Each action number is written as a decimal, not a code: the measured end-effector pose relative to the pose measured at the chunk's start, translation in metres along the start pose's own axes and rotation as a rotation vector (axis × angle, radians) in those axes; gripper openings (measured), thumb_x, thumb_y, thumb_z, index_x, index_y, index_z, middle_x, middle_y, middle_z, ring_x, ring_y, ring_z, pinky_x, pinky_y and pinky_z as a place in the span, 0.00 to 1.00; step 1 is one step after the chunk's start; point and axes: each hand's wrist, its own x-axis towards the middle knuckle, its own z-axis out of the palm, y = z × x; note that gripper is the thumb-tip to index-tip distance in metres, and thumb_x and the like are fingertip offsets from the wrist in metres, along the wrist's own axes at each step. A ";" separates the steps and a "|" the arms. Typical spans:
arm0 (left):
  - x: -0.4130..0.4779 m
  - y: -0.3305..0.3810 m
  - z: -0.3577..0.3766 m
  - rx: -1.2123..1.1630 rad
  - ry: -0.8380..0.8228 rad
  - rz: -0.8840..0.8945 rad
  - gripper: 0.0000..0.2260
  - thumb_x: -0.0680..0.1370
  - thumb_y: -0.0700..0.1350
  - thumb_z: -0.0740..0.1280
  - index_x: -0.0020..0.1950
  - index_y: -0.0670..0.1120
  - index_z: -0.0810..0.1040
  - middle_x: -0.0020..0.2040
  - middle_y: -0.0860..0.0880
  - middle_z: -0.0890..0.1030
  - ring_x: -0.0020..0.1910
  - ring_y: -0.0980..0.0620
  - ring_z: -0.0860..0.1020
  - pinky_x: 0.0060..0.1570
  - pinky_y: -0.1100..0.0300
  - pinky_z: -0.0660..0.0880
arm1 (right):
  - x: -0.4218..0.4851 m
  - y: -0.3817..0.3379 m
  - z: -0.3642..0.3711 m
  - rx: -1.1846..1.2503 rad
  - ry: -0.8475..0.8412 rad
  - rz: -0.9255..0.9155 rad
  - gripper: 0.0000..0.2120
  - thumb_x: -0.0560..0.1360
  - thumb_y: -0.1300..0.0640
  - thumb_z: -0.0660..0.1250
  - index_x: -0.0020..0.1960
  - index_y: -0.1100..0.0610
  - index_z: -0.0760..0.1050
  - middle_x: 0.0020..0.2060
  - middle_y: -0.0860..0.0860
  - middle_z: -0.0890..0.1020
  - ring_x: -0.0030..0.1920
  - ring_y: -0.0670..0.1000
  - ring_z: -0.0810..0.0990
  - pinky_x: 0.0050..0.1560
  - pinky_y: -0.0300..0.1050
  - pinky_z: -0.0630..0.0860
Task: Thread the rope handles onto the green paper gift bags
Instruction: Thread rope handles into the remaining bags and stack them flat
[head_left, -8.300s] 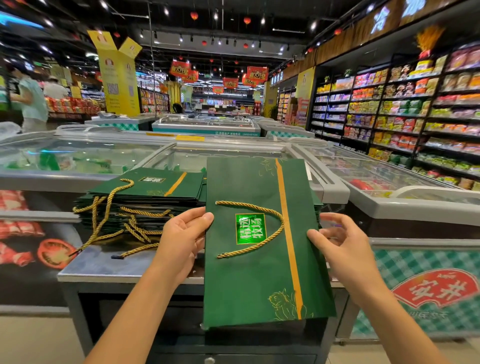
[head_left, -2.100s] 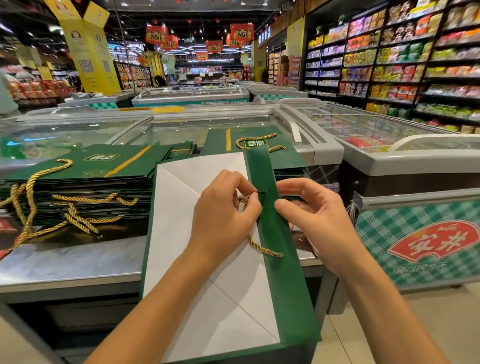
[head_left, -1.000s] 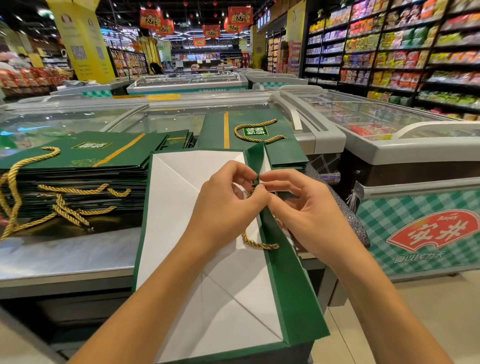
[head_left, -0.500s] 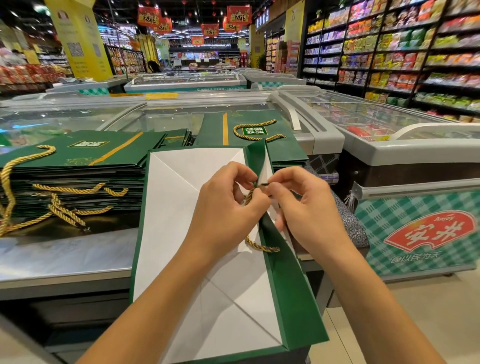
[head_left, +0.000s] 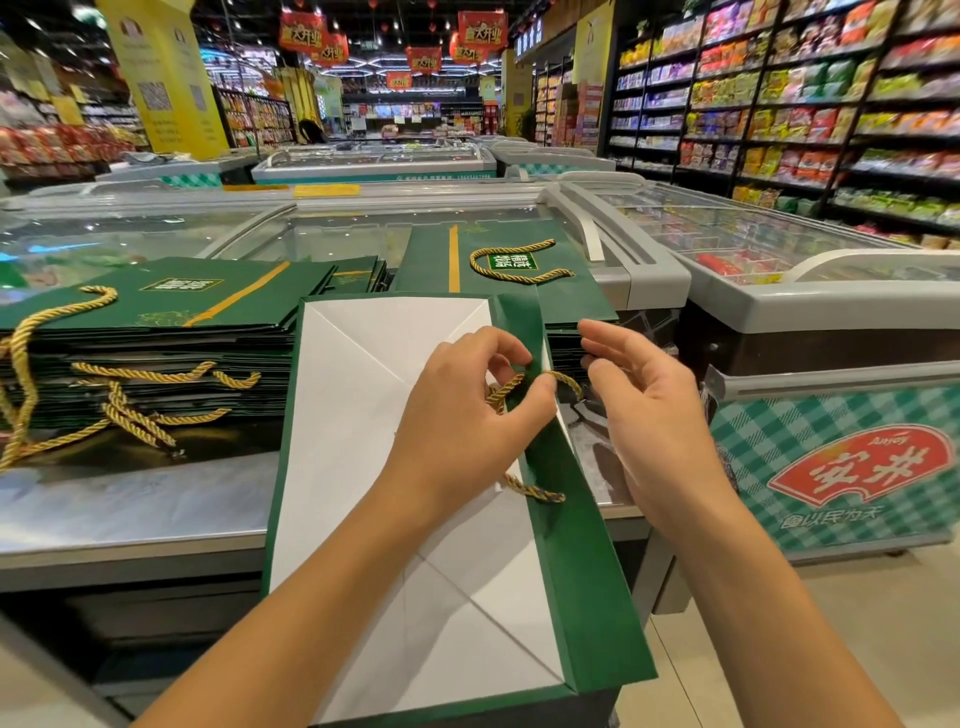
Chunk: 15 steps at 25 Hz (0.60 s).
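A green paper gift bag (head_left: 571, 545) lies opened in front of me, its white inside (head_left: 374, 415) facing up. A gold rope handle (head_left: 563, 378) passes through the bag's green rim, and its other end (head_left: 535, 491) hangs lower on the same rim. My left hand (head_left: 467, 421) pinches the rim and the rope at the hole. My right hand (head_left: 644, 405) hovers just right of the rope with relaxed fingers, holding nothing.
A tall stack of green bags (head_left: 156, 343) with gold handles sits at the left on a steel counter (head_left: 130, 509). Another finished bag (head_left: 498, 270) lies on the freezer lid (head_left: 332, 234) behind. Chest freezers and stocked shelves (head_left: 805, 114) surround me.
My right hand has let go of the rope tip and drawn slightly right. More gold rope now shows through the rim on the right side. My left hand keeps its pinch.
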 end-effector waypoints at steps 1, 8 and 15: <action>0.000 -0.002 0.000 0.043 -0.001 0.039 0.09 0.77 0.54 0.69 0.53 0.51 0.79 0.44 0.57 0.77 0.43 0.60 0.71 0.41 0.69 0.66 | 0.001 0.001 0.000 0.008 -0.009 0.001 0.18 0.83 0.64 0.60 0.67 0.49 0.79 0.58 0.42 0.83 0.60 0.36 0.79 0.64 0.38 0.75; 0.002 -0.011 -0.005 0.042 0.049 0.079 0.09 0.76 0.37 0.70 0.53 0.49 0.82 0.44 0.55 0.81 0.45 0.60 0.71 0.42 0.74 0.67 | -0.002 -0.003 0.000 -0.005 -0.185 -0.069 0.20 0.80 0.68 0.63 0.66 0.50 0.79 0.57 0.44 0.85 0.58 0.42 0.83 0.58 0.43 0.81; 0.002 -0.009 -0.008 -0.004 0.155 0.031 0.02 0.77 0.44 0.72 0.48 0.50 0.83 0.40 0.57 0.80 0.45 0.53 0.76 0.45 0.57 0.73 | -0.008 -0.011 -0.002 -0.248 -0.306 -0.070 0.21 0.78 0.57 0.72 0.69 0.43 0.76 0.55 0.38 0.81 0.55 0.33 0.79 0.52 0.33 0.79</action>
